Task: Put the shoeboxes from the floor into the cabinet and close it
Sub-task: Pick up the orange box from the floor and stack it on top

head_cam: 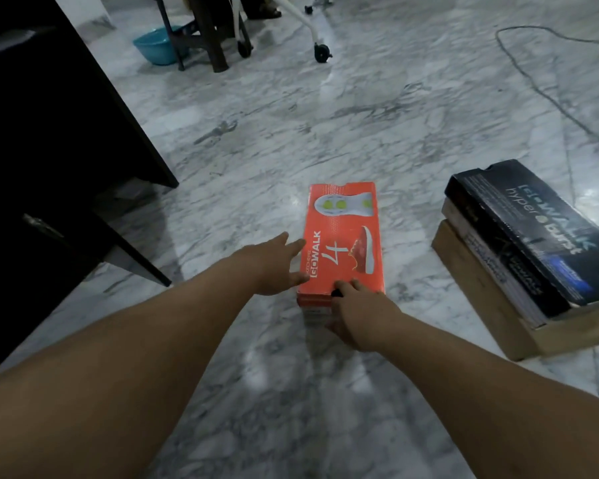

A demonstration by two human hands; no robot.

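An orange shoebox (346, 223) lies flat on the marble floor in the middle of the view. My left hand (274, 266) is spread at the box's near left edge, fingertips touching it. My right hand (357, 319) rests against the box's near end, fingers curled over its front edge. At the right stands a stack of boxes: a black shoebox (533, 233) on top, tilted, a second box under it, and a brown cardboard box (481, 295) at the bottom. The dark cabinet (49, 133) fills the left side, with an open door (94, 247) near the floor.
A cable (547, 95) trails across the floor at the far right. At the back stand chair legs (215, 39), a teal basin (159, 46) and a white wheeled frame (320, 50). Someone's foot shows at the top edge.
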